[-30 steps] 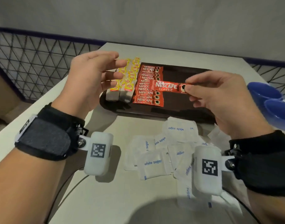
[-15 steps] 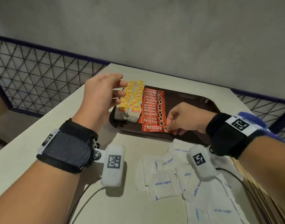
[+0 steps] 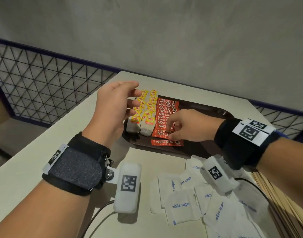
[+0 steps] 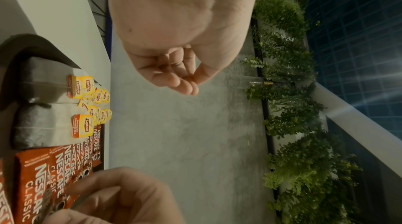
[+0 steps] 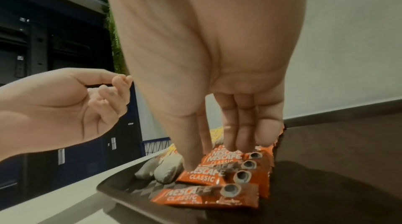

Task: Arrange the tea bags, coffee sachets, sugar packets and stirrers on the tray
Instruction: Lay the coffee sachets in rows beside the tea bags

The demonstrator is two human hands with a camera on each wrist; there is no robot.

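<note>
A dark brown tray [image 3: 207,114] holds two rows of tea bags [image 3: 145,110] with yellow tags and a row of overlapping red coffee sachets [image 3: 164,114]. One more sachet [image 3: 166,142] lies alone by the tray's near rim. My right hand [image 3: 172,130] reaches over the tray, and its nearly straight fingertips [image 5: 230,147] press on the near sachets [image 5: 204,176] of the row. My left hand [image 3: 134,103] hovers above the tea bags [image 4: 80,90] with loosely curled fingers [image 4: 185,83] and holds nothing. White sugar packets [image 3: 181,203] lie loose on the table, and wooden stirrers [image 3: 276,194] lie at the right.
The beige table [image 3: 78,131] ends at the left beside a wire mesh fence [image 3: 44,79]. A grey wall stands behind the table. The tray's right half [image 5: 337,150] is bare. Cables [image 3: 99,213] run from the wrist cameras across the near table.
The right hand carried a sachet from mid-air down to the tray, let it go at the near rim and moved its fingertips onto the row. The left hand kept hovering.
</note>
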